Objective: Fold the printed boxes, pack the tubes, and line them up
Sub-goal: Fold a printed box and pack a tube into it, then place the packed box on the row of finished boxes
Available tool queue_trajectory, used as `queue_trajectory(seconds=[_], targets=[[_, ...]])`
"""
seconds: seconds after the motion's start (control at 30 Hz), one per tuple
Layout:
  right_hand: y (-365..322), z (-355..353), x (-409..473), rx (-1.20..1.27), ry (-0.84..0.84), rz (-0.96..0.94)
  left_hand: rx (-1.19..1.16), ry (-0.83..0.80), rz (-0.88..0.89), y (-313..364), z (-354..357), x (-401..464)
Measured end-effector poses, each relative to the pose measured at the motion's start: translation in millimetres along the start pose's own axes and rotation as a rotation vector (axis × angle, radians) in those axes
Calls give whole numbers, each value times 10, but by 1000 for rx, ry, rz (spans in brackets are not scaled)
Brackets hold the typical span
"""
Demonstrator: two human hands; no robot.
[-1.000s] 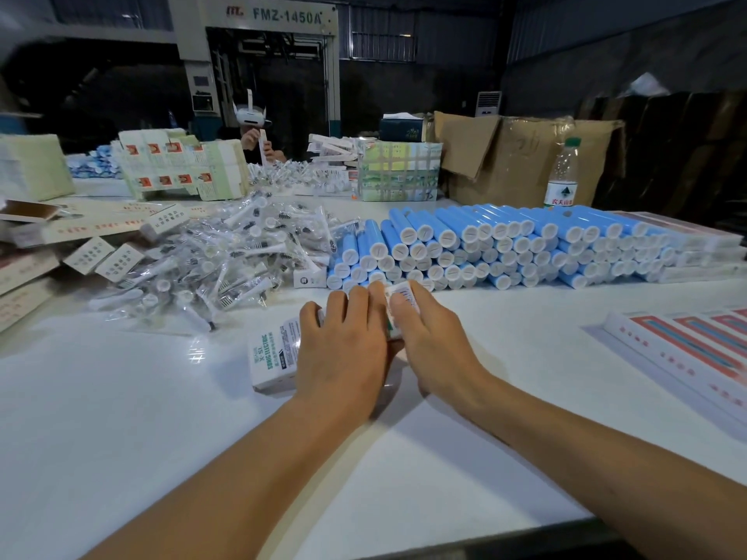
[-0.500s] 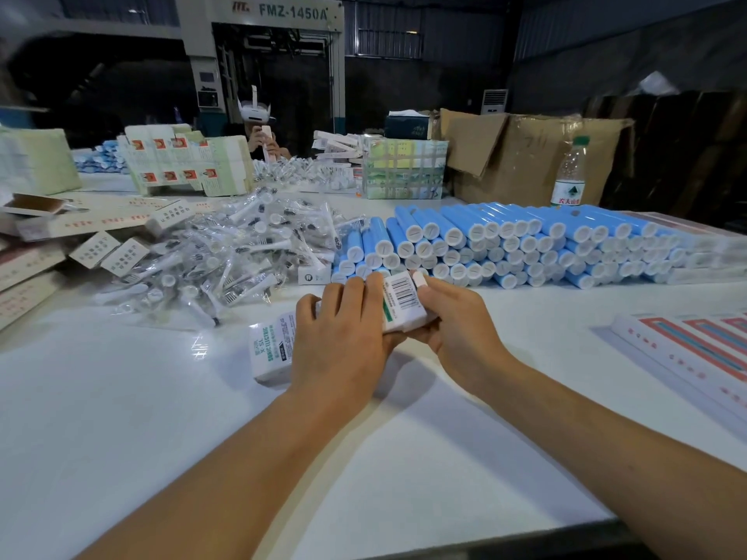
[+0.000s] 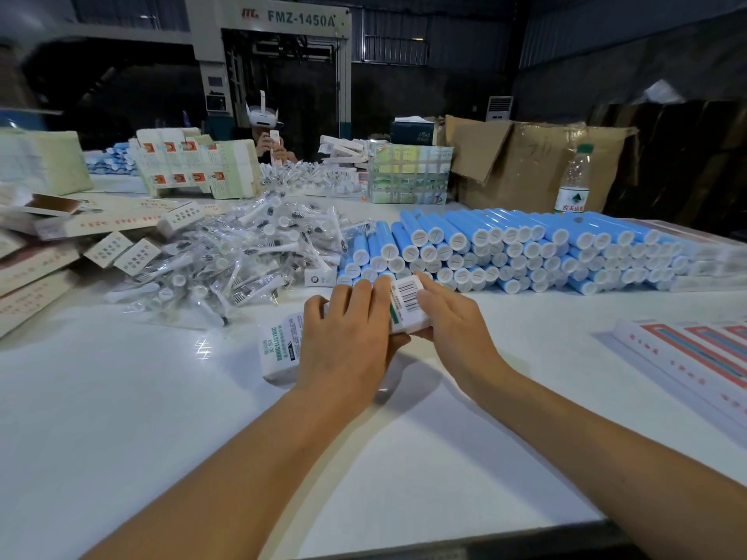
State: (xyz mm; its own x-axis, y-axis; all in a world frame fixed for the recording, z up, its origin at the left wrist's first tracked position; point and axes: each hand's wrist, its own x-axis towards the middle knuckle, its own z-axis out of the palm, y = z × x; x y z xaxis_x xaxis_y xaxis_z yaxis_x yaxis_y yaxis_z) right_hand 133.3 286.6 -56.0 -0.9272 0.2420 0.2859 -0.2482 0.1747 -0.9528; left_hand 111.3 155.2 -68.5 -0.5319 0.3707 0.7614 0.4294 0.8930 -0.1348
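A white printed box (image 3: 407,305) with a barcode and green stripe is held over the white table (image 3: 121,418) in front of me. My left hand (image 3: 347,341) lies over its left part with fingers wrapped on it. My right hand (image 3: 456,321) grips its right end, thumb underneath. A second white printed box (image 3: 281,349) with green lettering lies on the table, partly under my left hand. Behind them is a long stack of blue tubes (image 3: 505,248) with white caps, lying on their sides.
A heap of bagged brush heads (image 3: 242,252) lies left of the tubes. Flat printed cartons (image 3: 36,268) sit at the far left, red-striped flat boxes (image 3: 695,353) at the right. A water bottle (image 3: 573,179) and cardboard box (image 3: 525,163) stand behind. Another person (image 3: 269,139) sits opposite.
The barcode end of the box has come up off the table between my hands and is tilted toward me. My hands stayed in about the same place.
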Motion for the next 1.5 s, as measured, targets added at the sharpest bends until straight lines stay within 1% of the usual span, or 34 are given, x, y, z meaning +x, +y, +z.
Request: queue_trajectory(seconds=[0.07,0.13,0.2,0.27,0.37,0.5,0.63,0.9,1.0,1.07,1.1,1.13,1.17,1.23,1.27,1.3,1.37,1.4,1.47,1.5], targets=[[-8,8,-23,-103,18,-84,23,-24,-33,-21,6,4],[-1,5,-24,-155,122,-137,33,-63,-69,-32,20,0],[11,-1,-15,-200,208,-163,44,-96,-83,-38,48,-4],[19,6,-8,-190,230,-148,69,-128,-74,-42,75,-3],[34,30,-21,-184,234,-153,91,-135,-77,-25,72,-5],[59,49,-34,-273,248,-209,110,-134,-76,16,49,0],[59,41,-44,-240,238,-212,127,-77,-62,11,20,1],[56,34,-50,-243,197,-188,123,-154,-41,-7,-2,-5],[28,24,-35,-141,187,-160,51,-185,-73,-28,36,19],[0,18,-33,-52,176,-157,16,-160,-113,-77,28,78],[-3,17,-35,-18,171,-171,-42,-128,-145,-120,12,119],[2,18,-37,3,164,-189,-156,-77,-187,-170,-19,167],[11,16,-39,-1,154,-208,-339,-4,-229,-223,-66,212],[39,19,-52,-71,121,-260,-835,162,-348,-300,-165,277],[53,27,-60,-113,98,-290,-1086,213,-469,-328,-196,307],[69,38,-66,-157,71,-312,-1312,234,-645,-352,-221,339],[94,80,-85,-256,-18,-302,-1690,202,-1017,-394,-212,379],[111,107,-94,-308,-78,-280,-1836,172,-1147,-405,-174,380],[138,154,-101,-393,-178,-246,-2044,100,-1320,-376,-112,356],[142,171,-103,-429,-207,-250,-2106,60,-1383,-340,-80,341]])
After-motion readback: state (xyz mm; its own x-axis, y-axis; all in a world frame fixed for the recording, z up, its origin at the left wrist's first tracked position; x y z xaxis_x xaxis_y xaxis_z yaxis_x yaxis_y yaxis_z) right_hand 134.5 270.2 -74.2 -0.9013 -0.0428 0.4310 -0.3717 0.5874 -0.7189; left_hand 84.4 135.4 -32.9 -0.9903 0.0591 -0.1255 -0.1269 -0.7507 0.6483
